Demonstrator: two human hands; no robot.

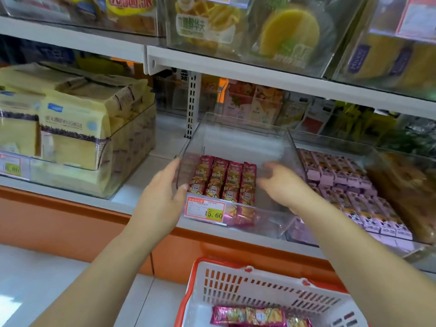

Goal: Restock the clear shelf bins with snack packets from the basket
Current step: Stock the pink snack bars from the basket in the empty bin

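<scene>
Evidently mid-restock, a shop worker's left hand (pixel 162 192) lies flat against the outer left wall of a clear bin (pixel 247 125). Its grip is released, fingers straight, thumb by the front corner. The right hand (pixel 280 182) reaches over the front rim into the bin's bare right side; its fingers are blurred, but the grip looks loose and no packet shows in it. Four red snack packets (pixel 225 180) stand in a row just behind the price tag (pixel 205 207), filling the front left of the bin. More packets (pixel 247 315) lie in the white-and-orange basket (pixel 259 285) below the shelf front, between the person's arms.

The step appears to be squaring the row before the next handful goes in. It would go best with the left hand bracing the wall so the bin cannot slide, and the right hand nudging the packets upright and tight to the left, leaving one gap on the right.

Open room lies in the bin's back half and right side. The upper shelf (pixel 259 74) overhangs, so fresh packets should probably enter low, over the front rim. A bin of pink boxes (pixel 342 178) sits just beside on the right; on the left, a strip of bare shelf separates it from a bin of yellow bags (pixel 70 128).
</scene>
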